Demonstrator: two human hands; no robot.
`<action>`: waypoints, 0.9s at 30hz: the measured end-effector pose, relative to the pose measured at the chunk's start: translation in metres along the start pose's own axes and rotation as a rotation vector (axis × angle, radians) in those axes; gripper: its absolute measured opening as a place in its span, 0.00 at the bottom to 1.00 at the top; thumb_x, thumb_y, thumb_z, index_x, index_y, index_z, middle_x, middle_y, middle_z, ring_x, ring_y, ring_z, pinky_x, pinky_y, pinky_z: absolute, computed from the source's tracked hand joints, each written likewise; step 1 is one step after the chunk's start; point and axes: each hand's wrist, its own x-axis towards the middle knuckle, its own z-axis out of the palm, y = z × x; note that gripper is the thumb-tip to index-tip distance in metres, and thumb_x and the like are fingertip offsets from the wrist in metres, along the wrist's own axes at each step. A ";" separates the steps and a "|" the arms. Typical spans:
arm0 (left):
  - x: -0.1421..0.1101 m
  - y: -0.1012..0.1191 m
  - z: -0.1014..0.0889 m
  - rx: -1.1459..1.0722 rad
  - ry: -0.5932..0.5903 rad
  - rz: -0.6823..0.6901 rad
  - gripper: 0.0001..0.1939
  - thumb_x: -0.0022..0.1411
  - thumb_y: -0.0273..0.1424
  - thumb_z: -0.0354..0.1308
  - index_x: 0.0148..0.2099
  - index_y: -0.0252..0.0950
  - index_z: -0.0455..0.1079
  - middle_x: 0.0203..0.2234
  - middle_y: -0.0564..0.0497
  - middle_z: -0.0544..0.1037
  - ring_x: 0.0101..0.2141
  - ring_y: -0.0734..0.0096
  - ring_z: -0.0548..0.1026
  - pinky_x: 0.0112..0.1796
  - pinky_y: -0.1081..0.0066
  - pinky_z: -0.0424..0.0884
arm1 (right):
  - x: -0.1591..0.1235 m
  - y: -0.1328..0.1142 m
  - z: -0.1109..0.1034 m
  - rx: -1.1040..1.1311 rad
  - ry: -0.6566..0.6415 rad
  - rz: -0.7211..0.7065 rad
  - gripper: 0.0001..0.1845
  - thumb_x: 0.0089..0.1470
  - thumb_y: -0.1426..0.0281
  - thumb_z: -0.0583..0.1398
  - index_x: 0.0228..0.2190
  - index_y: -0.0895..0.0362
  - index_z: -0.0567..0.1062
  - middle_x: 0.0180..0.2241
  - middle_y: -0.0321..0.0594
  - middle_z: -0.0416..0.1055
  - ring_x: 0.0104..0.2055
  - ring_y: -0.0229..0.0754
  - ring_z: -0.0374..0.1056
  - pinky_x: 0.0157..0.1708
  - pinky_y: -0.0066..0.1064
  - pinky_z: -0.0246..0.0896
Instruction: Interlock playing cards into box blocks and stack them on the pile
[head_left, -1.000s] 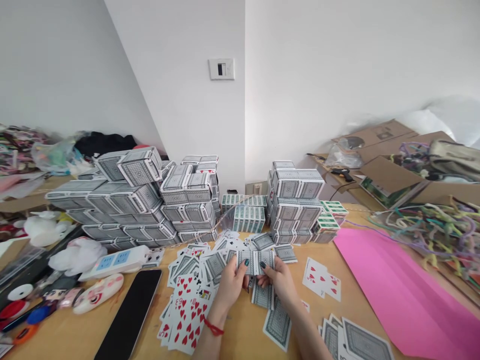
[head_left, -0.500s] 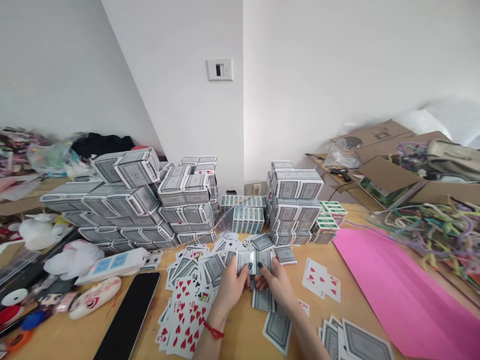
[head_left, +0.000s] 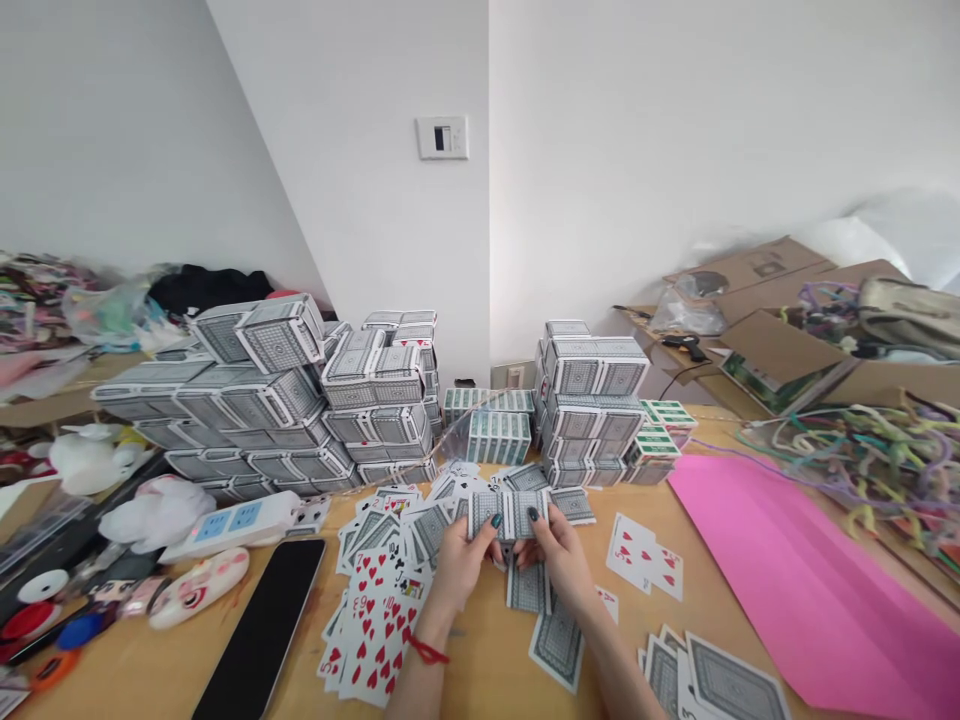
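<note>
Between my two hands is a block of folded playing cards [head_left: 508, 512], with grey patterned backs facing up. My left hand [head_left: 466, 550] grips its left end, thumb on top and fingers underneath. On the right end, my right hand [head_left: 553, 548] pinches it the same way. Below the hands lies a face-down card [head_left: 556, 650]. Loose face-up cards [head_left: 379, 630], several of them hearts, spread to the left. Two heart cards [head_left: 643, 556] lie to the right, and another pile of cards [head_left: 731, 680] sits near the front edge.
Stacked blocks of folded cards stand at the back left [head_left: 255, 400] and back right [head_left: 592, 400]. Boxed decks [head_left: 499, 437] sit between them. A black phone [head_left: 262, 630] and a power strip [head_left: 232, 525] lie left. Pink sheet [head_left: 795, 580] and tangled fuzzy stems [head_left: 885, 470] are right.
The block has tilted slightly in my hands and sits a little higher. My thumbs have shifted upward on it. The camera view has moved slightly.
</note>
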 end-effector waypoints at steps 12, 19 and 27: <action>-0.002 0.003 -0.005 -0.148 0.079 -0.086 0.14 0.52 0.39 0.54 0.36 0.34 0.67 0.16 0.54 0.70 0.15 0.74 0.67 0.17 0.75 0.63 | -0.005 0.000 0.003 -0.044 -0.145 0.024 0.16 0.49 0.54 0.55 0.26 0.55 0.62 0.13 0.28 0.62 0.13 0.34 0.61 0.14 0.26 0.57; -0.009 0.007 0.003 -0.072 0.085 0.008 0.19 0.55 0.35 0.51 0.50 0.40 0.60 0.24 0.54 0.70 0.17 0.76 0.66 0.20 0.74 0.65 | -0.007 -0.004 0.014 -0.046 0.121 -0.063 0.18 0.49 0.54 0.53 0.37 0.54 0.63 0.13 0.24 0.55 0.09 0.31 0.51 0.07 0.22 0.48; -0.006 -0.011 0.014 0.096 0.349 0.173 0.10 0.57 0.34 0.48 0.38 0.36 0.65 0.35 0.47 0.72 0.38 0.65 0.69 0.39 0.68 0.65 | -0.013 -0.003 0.019 -0.058 0.322 -0.063 0.17 0.47 0.54 0.54 0.27 0.56 0.65 0.15 0.27 0.54 0.11 0.30 0.49 0.08 0.21 0.45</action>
